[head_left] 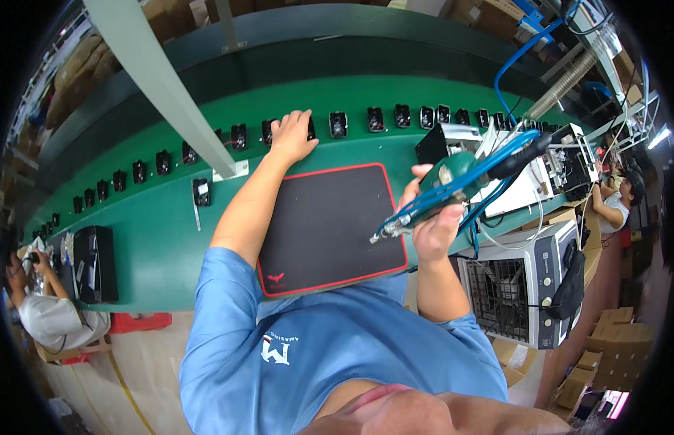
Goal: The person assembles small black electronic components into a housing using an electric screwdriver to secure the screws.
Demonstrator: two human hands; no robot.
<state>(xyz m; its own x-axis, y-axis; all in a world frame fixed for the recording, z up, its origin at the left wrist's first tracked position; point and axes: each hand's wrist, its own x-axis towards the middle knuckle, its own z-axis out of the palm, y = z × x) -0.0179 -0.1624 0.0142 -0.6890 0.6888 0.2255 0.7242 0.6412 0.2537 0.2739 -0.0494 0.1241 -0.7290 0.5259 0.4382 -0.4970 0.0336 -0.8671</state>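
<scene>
My left hand (293,136) reaches out over the green belt, its fingers bent down over a small black housing (311,130) that is mostly covered by them. Close by on its left lies another black housing (267,131). In my right hand (433,230) is a green powered screwdriver (453,177) with blue cables looped along it. The tool is tilted, its metal tip (375,238) pointing down to the left over a black mat (330,217) with a red edge. Nothing lies on the mat.
A row of several black housings (338,125) runs along the belt. A grey post (163,87) stands left of my arm; beside it lies another housing (201,192). Machinery (525,181) and a white air cooler (522,283) stand right. Two people work at the far sides.
</scene>
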